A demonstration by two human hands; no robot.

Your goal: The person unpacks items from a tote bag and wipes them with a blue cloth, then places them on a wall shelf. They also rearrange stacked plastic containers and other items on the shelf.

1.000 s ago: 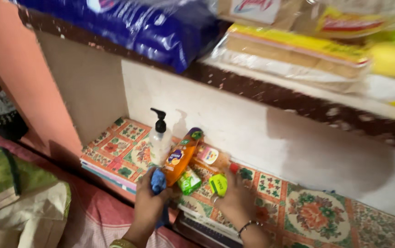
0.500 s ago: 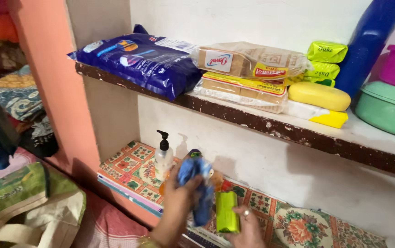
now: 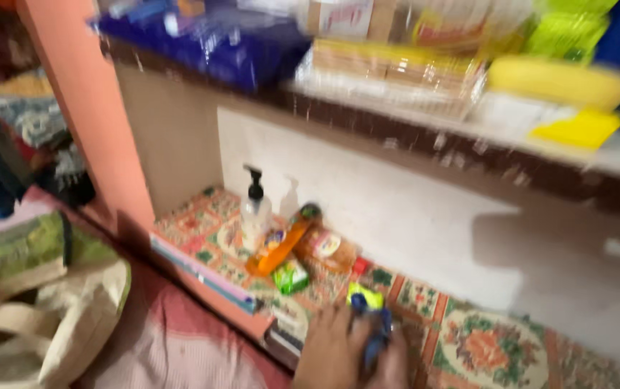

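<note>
Head view, pretty blurry: I'm seeing both hands low on the patterned shelf (image 3: 468, 346), the left hand (image 3: 328, 353) and right hand (image 3: 396, 360) curling together around a crumpled blue cloth (image 3: 375, 338) and a glossy green packet (image 3: 364, 297). An orange bottle (image 3: 281, 245) is lying nearby.

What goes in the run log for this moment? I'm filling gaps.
hands: together on blue cloth, green packet | place: patterned lower shelf | view: blurred

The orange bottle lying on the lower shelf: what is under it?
The orange bottle lies tilted on a floral patterned liner, beside a clear pump bottle and a small green packet. The picture is blurred; whatever lies directly beneath the bottle is covered.
</note>
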